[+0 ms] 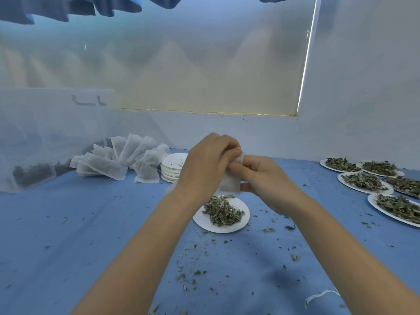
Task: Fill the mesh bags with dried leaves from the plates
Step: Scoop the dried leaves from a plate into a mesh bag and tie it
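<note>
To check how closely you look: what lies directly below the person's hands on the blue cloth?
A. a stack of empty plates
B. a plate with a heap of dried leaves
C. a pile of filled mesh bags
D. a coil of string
B: the plate carrying dried leaves sits just beneath both hands, left hand and right hand, which hold a mesh bag.

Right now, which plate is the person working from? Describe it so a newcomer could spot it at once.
Start at the blue cloth covering the table, then find the two hands holding a mesh bag at its middle. Directly beneath them lies a white plate of dried leaves. It sits alone near the centre, unlike the cluster of leaf plates at the right edge and the leafless stack of plates behind.
</note>
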The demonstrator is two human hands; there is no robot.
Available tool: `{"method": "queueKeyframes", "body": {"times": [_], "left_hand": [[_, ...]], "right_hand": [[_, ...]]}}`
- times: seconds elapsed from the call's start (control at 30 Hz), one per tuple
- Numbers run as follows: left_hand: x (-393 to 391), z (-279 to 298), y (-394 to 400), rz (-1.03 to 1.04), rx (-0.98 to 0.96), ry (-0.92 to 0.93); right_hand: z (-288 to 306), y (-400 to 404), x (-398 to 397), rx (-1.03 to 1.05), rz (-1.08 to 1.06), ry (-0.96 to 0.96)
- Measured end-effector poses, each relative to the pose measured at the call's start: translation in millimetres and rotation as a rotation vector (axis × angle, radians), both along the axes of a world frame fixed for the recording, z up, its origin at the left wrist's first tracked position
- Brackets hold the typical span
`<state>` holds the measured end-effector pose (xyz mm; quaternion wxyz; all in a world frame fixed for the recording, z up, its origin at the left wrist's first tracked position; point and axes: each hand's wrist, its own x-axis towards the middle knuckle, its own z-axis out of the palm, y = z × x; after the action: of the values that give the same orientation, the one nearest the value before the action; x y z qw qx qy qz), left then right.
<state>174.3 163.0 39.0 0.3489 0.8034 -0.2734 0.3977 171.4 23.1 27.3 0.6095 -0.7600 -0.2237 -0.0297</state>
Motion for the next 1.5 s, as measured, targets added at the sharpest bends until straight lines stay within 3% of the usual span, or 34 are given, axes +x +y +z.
{"method": "queueKeyframes", "body": {"times": [0.13, 0.3, 0.37, 0.43, 0.5, 0.57, 0.73, 1.0, 1.1, 1.2, 1.3, 1.4, 1.5], "left_hand": [[-1.2, 3.9, 15.3, 0.193, 0.257, -0.209], [-3.4, -2.1, 25.3, 0.38, 0.586, -0.324], [-4.5, -9.1, 23.6, 0.407, 0.641, -0.291], [-8.0, -19.0, 20.6, 0.401, 0.698, -0.081], [-7.9, -30.7, 19.2, 0.398, 0.705, 0.079], [-6.6, -38.4, 16.4, 0.435, 0.734, 0.078], [4.5, -50.7, 23.1, 0.398, 0.524, -0.14], [22.0, -75.0, 38.8, 0.357, 0.492, -0.031], [34.6, -87.1, 41.6, 0.394, 0.482, 0.037], [50.2, -95.4, 51.2, 0.437, 0.471, 0.192], [65.4, -102.5, 64.9, 0.398, 0.507, 0.294], [77.3, -106.2, 72.9, 0.321, 0.541, 0.41], [88.1, -109.8, 74.6, 0.273, 0.607, 0.494]], "right_hand": [[-1.2, 4.9, 4.2, 0.07, 0.044, 0.02], [-0.7, 10.4, 6.7, 0.131, 0.098, 0.085], [-0.2, 11.7, 7.6, 0.119, 0.084, 0.091], [-0.1, 12.3, 9.4, 0.113, 0.049, 0.097], [-1.2, 13.2, 12.8, 0.127, 0.024, 0.117], [-2.7, 15.4, 14.5, 0.163, 0.044, 0.167], [-9.2, 19.7, 20.8, 0.215, 0.256, 0.308], [-18.6, 33.5, 45.2, -0.044, 0.461, 0.443], [-23.1, 28.8, 57.7, -0.062, 0.368, 0.428], [-31.0, 12.1, 70.9, -0.076, 0.105, 0.263], [-46.8, -5.8, 81.6, -0.32, -0.159, 0.051], [-65.7, -5.6, 84.9, -0.692, -0.153, 0.039], [-83.5, 4.9, 88.0, -0.918, -0.148, -0.029]]}}
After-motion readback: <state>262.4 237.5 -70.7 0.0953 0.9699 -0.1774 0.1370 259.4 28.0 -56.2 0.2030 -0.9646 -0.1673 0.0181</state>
